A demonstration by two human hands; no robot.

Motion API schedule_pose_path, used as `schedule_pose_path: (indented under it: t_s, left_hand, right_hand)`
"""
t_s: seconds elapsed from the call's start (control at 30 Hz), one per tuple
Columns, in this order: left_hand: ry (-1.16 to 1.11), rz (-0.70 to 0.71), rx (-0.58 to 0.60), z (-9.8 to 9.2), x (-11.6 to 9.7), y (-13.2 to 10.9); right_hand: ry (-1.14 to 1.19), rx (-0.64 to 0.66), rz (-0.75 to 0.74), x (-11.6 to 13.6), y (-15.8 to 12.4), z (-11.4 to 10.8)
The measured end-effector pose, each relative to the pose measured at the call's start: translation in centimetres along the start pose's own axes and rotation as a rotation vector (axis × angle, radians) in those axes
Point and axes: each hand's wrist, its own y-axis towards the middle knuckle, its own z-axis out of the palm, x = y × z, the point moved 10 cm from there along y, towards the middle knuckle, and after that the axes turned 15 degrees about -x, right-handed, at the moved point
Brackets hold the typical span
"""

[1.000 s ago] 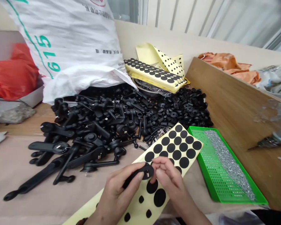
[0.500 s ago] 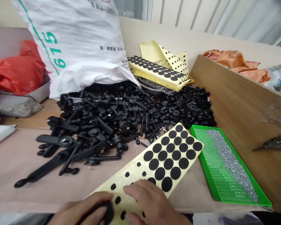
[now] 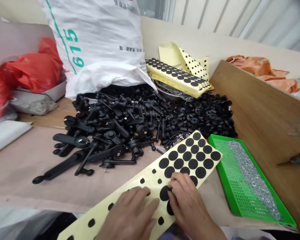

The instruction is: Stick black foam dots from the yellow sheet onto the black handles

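A long pale-yellow sheet (image 3: pixel 125 195) of round black stickers lies slanted at the table's front edge. Large discs fill its far right part; small dark spots dot the rest. My left hand (image 3: pixel 130 213) rests on the sheet, fingers stretched out flat, with nothing visible in it. At the lower end of the big discs, my right hand (image 3: pixel 191 206) pinches the edge of a round black sticker (image 3: pixel 165 193) between thumb and fingers. That sticker appears slightly raised, and my fingertips partly cover it.
Black plastic arms (image 3: pixel 110 133) are heaped behind the sheet, beside a pile of round black parts (image 3: pixel 205 113). A green tray (image 3: pixel 236 186) of small silvery pieces stands right. Behind are a white sack (image 3: pixel 100 36), more sticker sheets (image 3: pixel 175 75) and a wooden board (image 3: pixel 260 100).
My left hand, which held a dark round part, now lies flat on the sheet without it in sight. My right hand has moved up and right to the large discs. The view has shifted left.
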Motion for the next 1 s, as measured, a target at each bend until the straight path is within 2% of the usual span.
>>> schedule_pose_path:
  t_s: [0.1, 0.17, 0.4, 0.67, 0.77, 0.83, 0.93, 1.0]
  left_hand:
    - [0.092, 0.019, 0.057, 3.3, -1.1, 1.3]
    - [0.136, 0.015, 0.044, 4.2, -1.1, 1.3]
    - [0.146, 0.044, 0.039, 4.4, -0.8, 0.4]
    - [0.149, 0.073, -0.070, 4.1, -1.6, 0.3]
    - [-0.011, 0.066, -0.036, 3.4, -0.6, 0.1]
    - [-0.089, 0.045, -0.076, 1.6, 0.9, 0.4]
    - [0.007, -0.016, -0.222, -1.9, 4.5, 1.4]
    - [0.159, -0.007, -0.274, -3.2, 6.3, 2.5]
  right_hand:
    - [0.064, 0.039, 0.037, -0.4, 0.0, -0.2]
    - [0.094, 0.037, 0.045, -0.5, 0.0, -0.4]
    - [-0.044, 0.050, -0.010, -0.4, 0.2, 0.2]
    - [0.165, 0.089, 0.050, 0.6, 0.6, -0.7]
    - [0.254, 0.143, 0.098, 0.1, 0.6, -0.3]
    - [0.347, 0.196, 0.171, -0.6, 0.7, 0.1]
    - [0.521, 0.245, 0.394, -2.5, 0.7, 0.4]
    - [0.613, 0.235, 0.529, -3.9, 0.7, 0.5]
